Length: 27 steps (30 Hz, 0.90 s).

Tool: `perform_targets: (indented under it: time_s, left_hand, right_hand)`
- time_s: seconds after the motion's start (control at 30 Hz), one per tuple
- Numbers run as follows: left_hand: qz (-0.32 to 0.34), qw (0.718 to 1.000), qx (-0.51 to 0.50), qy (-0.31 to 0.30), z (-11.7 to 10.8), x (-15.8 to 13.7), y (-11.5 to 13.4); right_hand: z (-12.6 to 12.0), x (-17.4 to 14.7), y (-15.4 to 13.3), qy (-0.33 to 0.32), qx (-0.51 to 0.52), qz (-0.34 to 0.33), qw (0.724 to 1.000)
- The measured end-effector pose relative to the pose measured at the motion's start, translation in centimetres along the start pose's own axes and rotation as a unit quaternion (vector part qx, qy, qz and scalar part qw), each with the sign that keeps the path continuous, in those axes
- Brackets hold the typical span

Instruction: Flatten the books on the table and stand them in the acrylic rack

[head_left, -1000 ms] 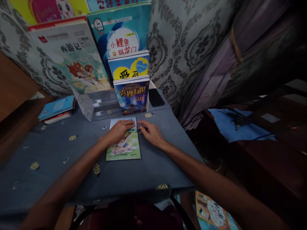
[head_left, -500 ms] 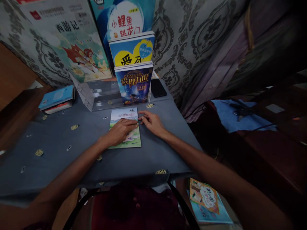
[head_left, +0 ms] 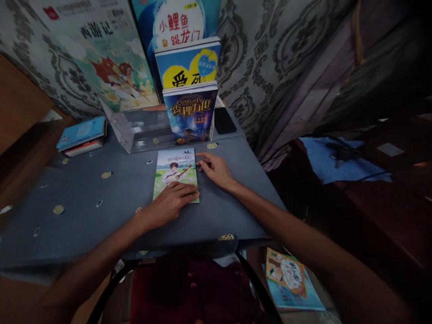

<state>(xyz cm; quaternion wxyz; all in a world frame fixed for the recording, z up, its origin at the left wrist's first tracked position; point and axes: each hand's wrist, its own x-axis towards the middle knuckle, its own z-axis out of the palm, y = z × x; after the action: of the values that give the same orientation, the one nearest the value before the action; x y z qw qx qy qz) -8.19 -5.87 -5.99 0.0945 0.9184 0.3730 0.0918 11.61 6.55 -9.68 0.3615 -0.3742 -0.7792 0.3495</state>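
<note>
two bare hands are at a slim book (head_left: 176,167) that lies flat on the cloth-covered surface (head_left: 124,202), close to the near edge and in front of a clear rack (head_left: 138,135). its cover shows a figure with a guitar on a green meadow under a pale sky, the title along the far end. the left hand (head_left: 173,199) is palm down over the lower part of the cover, flat, fingers nearly together, resting on it and gripping nothing. the right hand (head_left: 216,171) is just beside the book's right edge, loosely curled, index finger reaching toward the upper right side, a narrow gap between it and the thumb; it holds nothing, and whether the fingertip touches the edge i cannot tell.

behind, a dark blue book (head_left: 191,114) stands upright at the right end of the rack, with a yellow-and-blue book (head_left: 184,67) behind it and a teal book (head_left: 182,20) farther back. a large pale book (head_left: 111,63) leans to the left of these. a black phone (head_left: 225,120) lies right of the rack, and a small stack of books (head_left: 83,136) lies to its left. low at the right, below the surface, are more books (head_left: 290,283).
</note>
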Motion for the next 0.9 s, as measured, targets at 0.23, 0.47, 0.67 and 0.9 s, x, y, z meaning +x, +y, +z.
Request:
perform_targets:
  time_s: [0.23, 0.47, 0.67, 0.9]
  left_hand:
    - [-0.004, 1.0, 0.0, 0.008, 0.1, -0.2, 0.5]
    - [-0.009, 0.999, -0.006, 0.031, 0.8, -1.7, 0.7]
    - [-0.026, 0.994, -0.016, 0.101, 0.6, -5.4, 0.2]
    - [-0.096, 0.984, 0.046, 0.144, 0.0, -8.0, -2.2]
  right_hand:
    - [0.0, 0.0, 0.1, -0.004, 0.005, 0.003, 1.0]
    - [0.1, -0.1, 0.2, -0.014, 0.023, 0.006, 1.0]
    - [0.1, -0.3, 0.2, -0.014, 0.015, 0.0, 1.0]
    - [0.3, 1.9, 2.2, 0.014, -0.039, -0.038, 0.998]
